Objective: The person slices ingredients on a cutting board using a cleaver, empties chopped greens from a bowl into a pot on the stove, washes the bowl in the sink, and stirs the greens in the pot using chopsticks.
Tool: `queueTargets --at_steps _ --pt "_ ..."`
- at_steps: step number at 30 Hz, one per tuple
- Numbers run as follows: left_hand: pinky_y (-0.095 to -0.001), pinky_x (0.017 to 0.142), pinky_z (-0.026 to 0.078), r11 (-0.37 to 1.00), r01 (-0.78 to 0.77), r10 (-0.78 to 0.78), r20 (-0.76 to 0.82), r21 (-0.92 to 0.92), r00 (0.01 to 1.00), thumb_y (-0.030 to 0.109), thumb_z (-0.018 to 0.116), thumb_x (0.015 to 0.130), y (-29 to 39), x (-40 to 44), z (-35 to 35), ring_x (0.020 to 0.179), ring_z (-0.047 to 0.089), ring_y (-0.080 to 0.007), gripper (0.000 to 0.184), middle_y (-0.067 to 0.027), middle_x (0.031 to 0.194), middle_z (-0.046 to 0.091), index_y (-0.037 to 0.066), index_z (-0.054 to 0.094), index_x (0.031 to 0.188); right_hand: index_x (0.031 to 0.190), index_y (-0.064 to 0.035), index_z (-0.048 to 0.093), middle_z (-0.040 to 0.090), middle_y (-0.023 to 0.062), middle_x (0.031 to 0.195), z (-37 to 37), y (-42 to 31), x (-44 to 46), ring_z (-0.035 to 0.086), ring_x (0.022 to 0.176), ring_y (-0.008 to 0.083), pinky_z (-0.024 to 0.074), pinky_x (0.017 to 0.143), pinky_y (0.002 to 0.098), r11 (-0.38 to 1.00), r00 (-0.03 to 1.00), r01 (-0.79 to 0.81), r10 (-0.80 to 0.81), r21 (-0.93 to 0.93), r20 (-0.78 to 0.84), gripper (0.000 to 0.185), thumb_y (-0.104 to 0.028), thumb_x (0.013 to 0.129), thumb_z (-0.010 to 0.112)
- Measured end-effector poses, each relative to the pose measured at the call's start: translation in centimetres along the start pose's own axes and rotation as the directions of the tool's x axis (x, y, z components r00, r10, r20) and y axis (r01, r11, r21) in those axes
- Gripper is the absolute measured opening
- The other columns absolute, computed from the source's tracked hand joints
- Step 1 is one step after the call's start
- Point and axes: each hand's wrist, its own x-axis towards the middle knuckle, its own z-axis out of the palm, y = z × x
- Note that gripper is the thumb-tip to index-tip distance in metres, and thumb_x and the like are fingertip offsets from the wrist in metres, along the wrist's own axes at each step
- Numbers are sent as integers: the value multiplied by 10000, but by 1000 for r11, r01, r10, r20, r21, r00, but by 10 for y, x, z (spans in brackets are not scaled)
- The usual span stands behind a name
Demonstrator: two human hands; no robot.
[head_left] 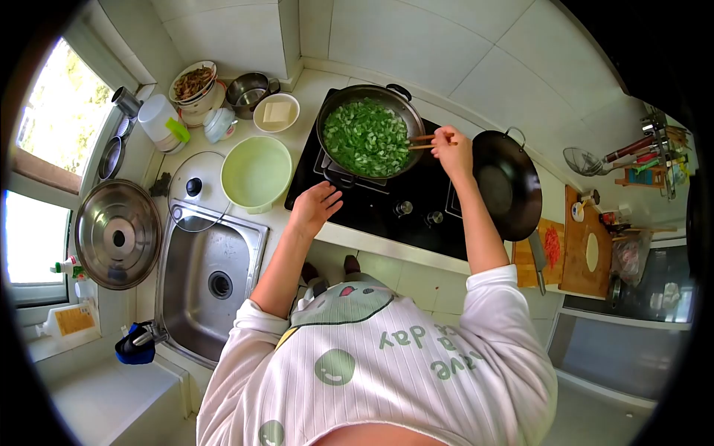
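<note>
My right hand [452, 154] is closed around a pair of wooden chopsticks [421, 142], whose tips reach into the right side of a dark pan [410, 111]. Chopped green vegetables [366, 137] fill much of that pan, which sits on the black stove [387, 212]. Near the pan's lower-left handle [339, 177], my left hand [318, 202] hovers with its fingers extended and nothing in it; whether it touches the handle I cannot tell.
Left of the stove are a pale green bowl [256, 172], a white bowl with a pale block [277, 112], a glass lid [195, 186] and the sink [212, 286]. An empty wok [507, 186], a knife [537, 262] and cutting boards [587, 245] lie right.
</note>
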Motion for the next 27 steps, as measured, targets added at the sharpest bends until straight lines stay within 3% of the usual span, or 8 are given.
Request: queueTargets --at_steps 4,7,11,13,18,23,25,27 --pt "-457 1032 352 1000 0 0 -3 12 1000 120 447 912 -2 1 0 1259 367 -373 542 -259 1399 273 -100 227 1357 880 17 593 637 102 712 26 -33 -21 610 537 140 506 491 238 909 984 -101 32 403 175 172 -137 899 519" --pt "-463 1029 353 1000 -13 14 -11 26 1000 129 440 918 3 -5 5 1255 371 -376 534 -261 1392 286 -103 235 1353 907 19 584 636 109 716 13 -36 -13 612 535 139 503 490 235 902 996 -3 -37 431 85 187 -150 908 507" --pt "-462 1029 354 1000 -9 9 -7 7 1000 119 447 912 0 -4 1 1256 368 -376 537 -258 1395 280 -106 235 1352 892 -5 577 611 96 699 -23 -28 5 605 507 142 498 465 241 998 1000 20 -21 -61 -12 193 -172 921 486" --pt "-462 1029 353 1000 -7 7 -10 -1 1000 114 450 910 1 -4 2 1257 367 -375 539 -257 1397 277 -106 234 1352 884 -5 571 594 92 695 -9 -13 2 607 503 155 507 458 251 979 982 -158 142 133 121 183 -164 919 486" --pt "-460 1030 355 1000 7 -7 -20 9 1000 112 456 907 -2 -1 2 1255 369 -372 526 -249 1397 280 -107 256 1341 878 8 588 620 111 703 18 -41 -22 630 549 161 502 507 250 883 989 -80 12 463 149 215 -202 890 543" --pt "-463 1029 355 1000 10 -9 -20 10 1000 119 446 912 -3 -1 3 1250 375 -374 508 -250 1393 284 -108 274 1333 914 9 608 635 112 757 17 -40 -25 628 595 144 497 512 235 853 928 -128 -76 505 364 219 -201 887 555" --pt "-465 1029 356 1000 10 -9 -22 8 1000 121 441 915 -2 -3 5 1248 377 -375 503 -250 1391 286 -109 278 1331 903 11 639 650 98 745 29 -29 -24 623 600 140 488 547 245 942 899 28 -170 334 404 230 -208 876 577" --pt "-465 1028 356 1000 3 -3 -28 8 1000 123 434 918 0 -5 6 1250 375 -376 500 -252 1390 287 -108 276 1333 871 12 644 650 85 723 26 -26 -13 623 604 139 488 566 254 942 971 42 -117 333 209 230 -209 872 585"
